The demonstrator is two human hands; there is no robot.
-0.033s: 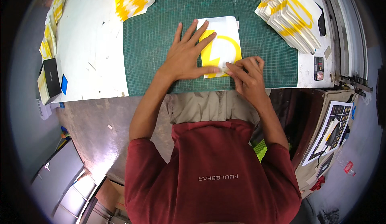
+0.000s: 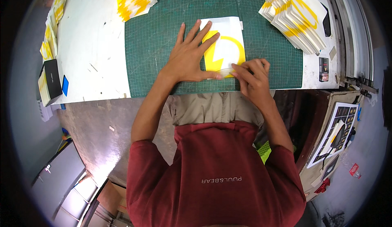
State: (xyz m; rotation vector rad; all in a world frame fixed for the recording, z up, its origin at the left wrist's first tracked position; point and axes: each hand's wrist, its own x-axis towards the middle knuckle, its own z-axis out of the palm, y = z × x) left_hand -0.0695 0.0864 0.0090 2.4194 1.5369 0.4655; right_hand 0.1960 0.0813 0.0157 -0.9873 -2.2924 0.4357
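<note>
- While pressing the left hand (image 2: pixel 185 59) wide and flat, partly on the packet (image 2: pixel 228 49) and partly on the mat (image 2: pixel 163 78), could let the packet skew by easing off.
- Has the packet flat on the mat, near the front edge; might slide toward that edge if tugged.
- With the right hand (image 2: pixel 255 78) narrowed at the lower right corner, seems to pinch the flap (image 2: pixel 224 71); cannot tell how firmly.
- Could crease the flap by pulling askew, or by trapping one end under the left thumb.
- Might tip the right stack (image 2: pixel 292 21) through reaching carelessly.
</note>
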